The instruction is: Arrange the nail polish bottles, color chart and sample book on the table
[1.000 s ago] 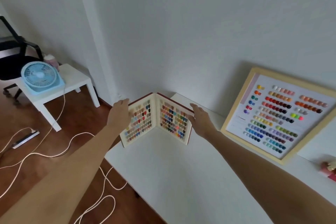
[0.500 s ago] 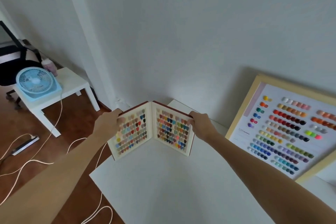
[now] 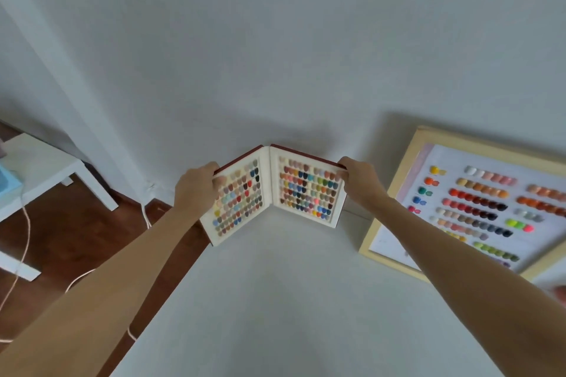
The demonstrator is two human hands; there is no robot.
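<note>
Across the white counter (image 3: 291,300), both grips, the left hand (image 3: 196,190) and right hand (image 3: 361,184), had closed on the outer edges of the open sample book (image 3: 272,193), now standing upright mid-frame nearer the wall, the color chart (image 3: 477,202) leaning at right.

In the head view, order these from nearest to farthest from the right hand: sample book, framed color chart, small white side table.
1. Sample book: in the right hand's grip at its right cover, standing open at the table's back corner.
2. Framed color chart: just right of that hand, leaning on the wall.
3. Small white side table: far left, on the floor.
</note>
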